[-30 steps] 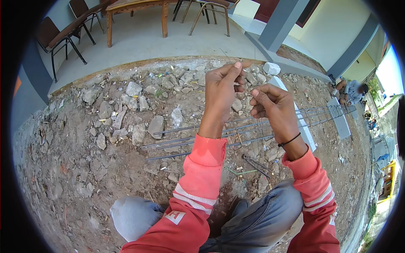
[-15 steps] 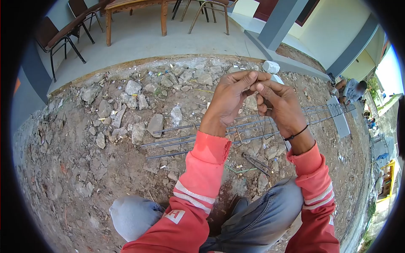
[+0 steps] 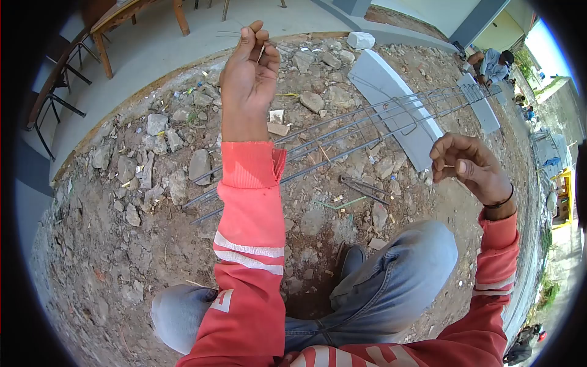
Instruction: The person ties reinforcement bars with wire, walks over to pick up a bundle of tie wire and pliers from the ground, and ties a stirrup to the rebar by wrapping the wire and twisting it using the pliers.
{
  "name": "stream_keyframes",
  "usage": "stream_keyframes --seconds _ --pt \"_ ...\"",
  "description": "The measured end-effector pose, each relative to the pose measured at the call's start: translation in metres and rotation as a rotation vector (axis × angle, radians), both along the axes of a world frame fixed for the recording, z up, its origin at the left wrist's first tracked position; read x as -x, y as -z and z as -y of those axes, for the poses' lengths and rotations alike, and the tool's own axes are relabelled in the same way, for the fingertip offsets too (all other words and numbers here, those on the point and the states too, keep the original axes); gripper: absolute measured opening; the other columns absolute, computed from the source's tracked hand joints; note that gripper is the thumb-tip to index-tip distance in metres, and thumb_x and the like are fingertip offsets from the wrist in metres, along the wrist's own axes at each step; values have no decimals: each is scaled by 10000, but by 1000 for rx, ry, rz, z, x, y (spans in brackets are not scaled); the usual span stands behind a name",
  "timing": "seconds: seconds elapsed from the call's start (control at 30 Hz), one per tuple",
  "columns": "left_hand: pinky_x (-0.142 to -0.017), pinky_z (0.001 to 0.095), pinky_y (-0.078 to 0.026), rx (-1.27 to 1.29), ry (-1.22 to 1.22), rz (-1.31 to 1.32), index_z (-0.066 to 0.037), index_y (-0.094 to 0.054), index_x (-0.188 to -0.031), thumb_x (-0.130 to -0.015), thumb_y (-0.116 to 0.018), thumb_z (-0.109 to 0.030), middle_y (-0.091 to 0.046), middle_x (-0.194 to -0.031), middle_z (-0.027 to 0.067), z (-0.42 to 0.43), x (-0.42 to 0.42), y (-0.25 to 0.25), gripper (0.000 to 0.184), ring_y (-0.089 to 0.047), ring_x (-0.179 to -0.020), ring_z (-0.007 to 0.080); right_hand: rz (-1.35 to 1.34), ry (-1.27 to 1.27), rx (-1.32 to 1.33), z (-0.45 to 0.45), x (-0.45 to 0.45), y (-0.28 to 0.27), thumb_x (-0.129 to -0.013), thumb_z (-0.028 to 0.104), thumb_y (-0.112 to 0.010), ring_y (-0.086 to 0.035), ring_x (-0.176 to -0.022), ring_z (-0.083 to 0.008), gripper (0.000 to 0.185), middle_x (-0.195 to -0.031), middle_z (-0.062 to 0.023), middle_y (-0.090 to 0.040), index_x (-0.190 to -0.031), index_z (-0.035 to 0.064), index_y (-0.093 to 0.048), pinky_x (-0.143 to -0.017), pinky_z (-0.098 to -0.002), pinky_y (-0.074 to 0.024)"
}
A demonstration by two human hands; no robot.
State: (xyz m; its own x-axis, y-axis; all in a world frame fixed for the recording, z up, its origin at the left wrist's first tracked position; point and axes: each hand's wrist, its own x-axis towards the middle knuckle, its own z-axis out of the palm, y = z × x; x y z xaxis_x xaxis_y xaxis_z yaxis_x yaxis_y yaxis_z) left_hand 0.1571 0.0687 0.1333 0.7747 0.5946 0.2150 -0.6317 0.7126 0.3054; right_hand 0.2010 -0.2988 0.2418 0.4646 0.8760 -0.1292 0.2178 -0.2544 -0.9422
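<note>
"What's the ground like?"
"Rubble-strewn under the cage, with a porch beyond. A board lies beneath the cage; the left sleeve hides some bars."
"The hands?"
"Right hand, cage's near side: half-curled, grip impossible to tell. Left hand, past the cage: pinching. Pincers lie cage's near side."
"The wire?"
"In the left pinch."

Rough ground carries scattered stones, pincers, a bent green strip and a pale slab.
</note>
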Motion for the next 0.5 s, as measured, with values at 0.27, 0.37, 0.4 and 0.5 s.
stream_keyframes --seconds 0.27,0.37,0.4,0.5 --pt "-711 312 -516 249 -37 -124 -21 -537 -1215 -991 -543 -213 -554 -839 30 16 -21 10 295 -523 -747 139 -502 214 20 62 14 118 -976 329 -570 -378 -485 -58 361 -627 6 -471 -1028 -25 -621 -423 -209 -287" --pt "-648 286 -467 323 52 -74 -23 -545 -1201 -1009 -495 -182 -524 -772 11 5 -30 39 254 -472 -656 122 -670 221 -93 72 16 144 -998 359 -521 -309 -472 -47 389 -585 35 -391 -993 -14 -631 -409 -215 -240" --pt "-609 276 -435 343 117 -5 -22 -556 -1185 -1016 -471 -161 -511 -732 1 0 -32 49 235 -440 -602 115 -708 202 -244 74 13 160 -992 341 -541 -309 -476 -46 369 -587 37 -391 -973 -15 -637 -415 -215 -240" --pt "-546 255 -340 328 50 -84 -11 -527 -1192 -1029 -445 -177 -450 -723 -11 -4 -32 59 247 -356 -592 94 -640 231 -336 84 7 176 -971 290 -588 -341 -501 -51 313 -595 34 -411 -910 -10 -651 -450 -220 -269"
